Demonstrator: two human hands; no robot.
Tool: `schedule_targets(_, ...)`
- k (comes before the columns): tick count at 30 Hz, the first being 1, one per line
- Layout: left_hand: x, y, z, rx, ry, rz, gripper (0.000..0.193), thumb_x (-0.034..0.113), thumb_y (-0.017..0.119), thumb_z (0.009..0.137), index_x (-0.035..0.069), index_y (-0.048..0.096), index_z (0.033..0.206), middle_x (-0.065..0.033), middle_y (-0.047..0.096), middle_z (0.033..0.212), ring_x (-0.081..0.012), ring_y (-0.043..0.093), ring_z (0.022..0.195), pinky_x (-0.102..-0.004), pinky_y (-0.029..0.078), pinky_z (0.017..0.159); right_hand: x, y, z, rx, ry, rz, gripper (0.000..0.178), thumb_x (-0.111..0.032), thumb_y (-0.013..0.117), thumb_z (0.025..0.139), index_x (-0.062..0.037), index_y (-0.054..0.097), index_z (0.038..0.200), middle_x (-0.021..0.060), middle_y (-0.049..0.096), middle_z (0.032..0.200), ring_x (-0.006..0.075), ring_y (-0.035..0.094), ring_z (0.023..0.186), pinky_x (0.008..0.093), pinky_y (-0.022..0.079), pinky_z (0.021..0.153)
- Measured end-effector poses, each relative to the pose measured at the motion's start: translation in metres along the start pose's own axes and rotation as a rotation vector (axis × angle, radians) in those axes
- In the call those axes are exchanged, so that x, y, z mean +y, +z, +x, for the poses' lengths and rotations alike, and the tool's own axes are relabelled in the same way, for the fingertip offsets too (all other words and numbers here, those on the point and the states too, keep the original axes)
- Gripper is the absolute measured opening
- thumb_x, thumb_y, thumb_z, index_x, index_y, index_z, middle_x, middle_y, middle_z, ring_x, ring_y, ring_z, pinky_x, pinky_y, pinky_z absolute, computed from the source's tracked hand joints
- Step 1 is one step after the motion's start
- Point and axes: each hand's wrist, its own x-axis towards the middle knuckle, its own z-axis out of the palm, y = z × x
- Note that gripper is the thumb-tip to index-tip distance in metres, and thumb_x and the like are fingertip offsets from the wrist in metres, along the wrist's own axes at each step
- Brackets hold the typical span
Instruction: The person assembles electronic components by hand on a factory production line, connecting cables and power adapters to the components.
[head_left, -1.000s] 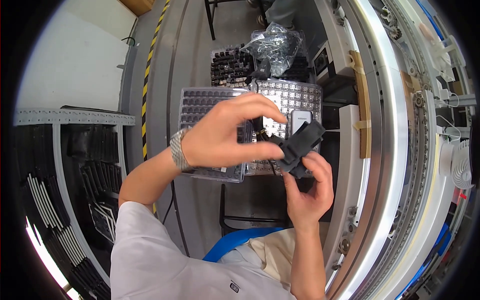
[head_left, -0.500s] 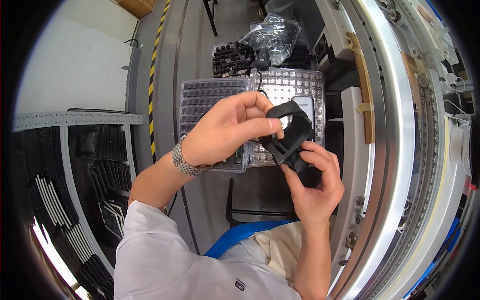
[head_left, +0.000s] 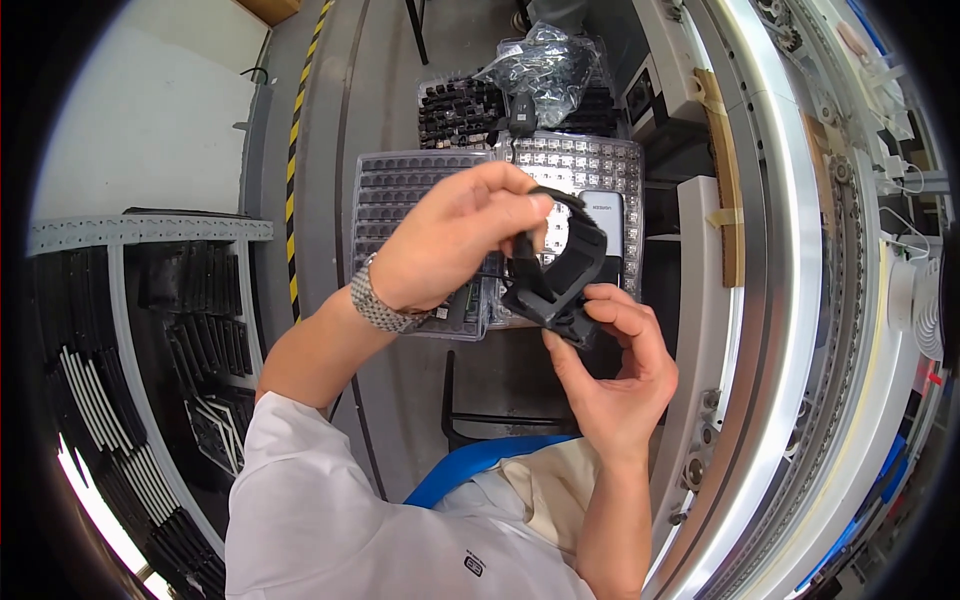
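A black looped strap with a plastic mount at its lower end hangs tilted between my hands, above the trays. My left hand, with a metal watch band at the wrist, pinches the loop's upper left edge between thumb and fingers. At the lower end, my right hand grips the plastic mount with thumb and fingertips. Just behind the strap lies a grey, rounded rectangular device, partly covered by it. My left fingertips are partly hidden by the strap.
A clear tray with dark pockets lies left of a tray of small metallic parts. Beyond them are a black device, a crumpled clear bag and black parts. Shelving stands left, a metal rail right.
The looped strap has turned in my hands, so its opening looks narrower. Both hands have shifted slightly left and keep their hold.
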Motion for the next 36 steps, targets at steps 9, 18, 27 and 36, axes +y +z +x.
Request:
schedule_targets(9,-0.004,0.022,-0.018,-0.034,0.594,0.821,0.042,0.007,0.07,0.073,0.001,0.056,0.113,-0.0072,0.065,0.092,-0.0182,0.057,0.09,-0.0321,0.04,0.092,-0.002,-0.016,-0.001,0.166,0.285,0.193,0.042,0.005,0.073,0.068,0.0013,0.059,0.108,0.0125,0.064,0.102,0.0162,0.058,0.088,0.0273,0.049,0.079)
schedule_targets(18,-0.017,0.018,-0.013,-0.054,0.656,1.09,0.05,0.006,0.075,0.065,0.004,0.06,0.114,-0.0076,0.065,0.096,-0.0219,0.057,0.093,-0.0345,0.038,0.095,0.0,-0.025,-0.004,0.113,0.614,0.722,0.044,0.005,0.065,0.078,0.0043,0.054,0.12,0.019,0.06,0.109,0.0181,0.06,0.09,0.0292,0.05,0.08)
schedule_targets(27,0.004,0.005,-0.009,-0.009,0.392,0.614,0.046,0.002,0.076,0.066,0.005,0.064,0.111,-0.0085,0.065,0.098,-0.0174,0.057,0.08,-0.0338,0.04,0.093,0.022,-0.035,-0.071,-0.099,0.616,0.528,0.039,-0.001,0.063,0.078,0.0014,0.058,0.117,0.0151,0.064,0.104,0.0162,0.059,0.08,0.027,0.048,0.075)
schedule_targets(36,0.016,0.002,-0.002,0.052,0.592,0.985,0.038,0.002,0.075,0.067,0.004,0.065,0.104,-0.0088,0.064,0.099,-0.015,0.058,0.077,-0.0372,0.041,0.095,0.075,-0.04,-0.171,-0.332,0.881,0.201,0.033,0.002,0.066,0.078,0.0028,0.061,0.111,0.0108,0.065,0.099,0.0137,0.057,0.078,0.0224,0.046,0.075)
